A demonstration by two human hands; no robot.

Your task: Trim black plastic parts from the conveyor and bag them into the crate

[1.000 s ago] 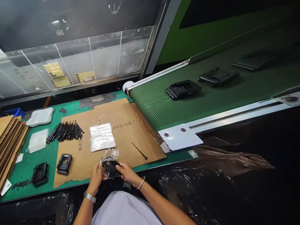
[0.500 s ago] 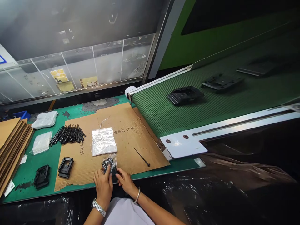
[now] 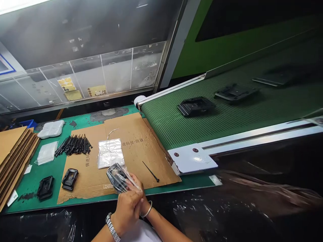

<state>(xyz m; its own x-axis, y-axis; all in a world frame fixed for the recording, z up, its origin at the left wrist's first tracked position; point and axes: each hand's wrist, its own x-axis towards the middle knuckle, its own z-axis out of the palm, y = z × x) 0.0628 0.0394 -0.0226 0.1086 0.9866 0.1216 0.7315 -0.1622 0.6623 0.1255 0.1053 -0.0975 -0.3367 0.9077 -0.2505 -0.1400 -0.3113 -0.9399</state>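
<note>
A black plastic frame part sealed in a clear plastic bag (image 3: 118,178) is held up just over the front edge of the cardboard sheet (image 3: 141,158). My right hand (image 3: 137,188) grips it from behind through the film. My left hand (image 3: 127,210), with a metal wristwatch, overlaps the right and pinches the bag's lower end. Beyond the hands lie a stack of clear plastic bags (image 3: 110,153) and a bundle of black cable ties (image 3: 73,145). A single cable tie (image 3: 150,171) rests nearer my right hand. An unbagged black frame part (image 3: 70,179) sits on the cardboard.
A second black frame part (image 3: 45,187) lies on the green mat (image 3: 52,198). Stacked cardboard sheets (image 3: 15,158) and white bag bundles (image 3: 51,129) sit left. To the right runs a green conveyor belt (image 3: 174,124) carrying black frame parts (image 3: 196,106).
The black part, now wrapped in clear film, has lifted off the cardboard and tilted up. My left hand has crossed in front of my right hand. The head view has shifted slightly.
</note>
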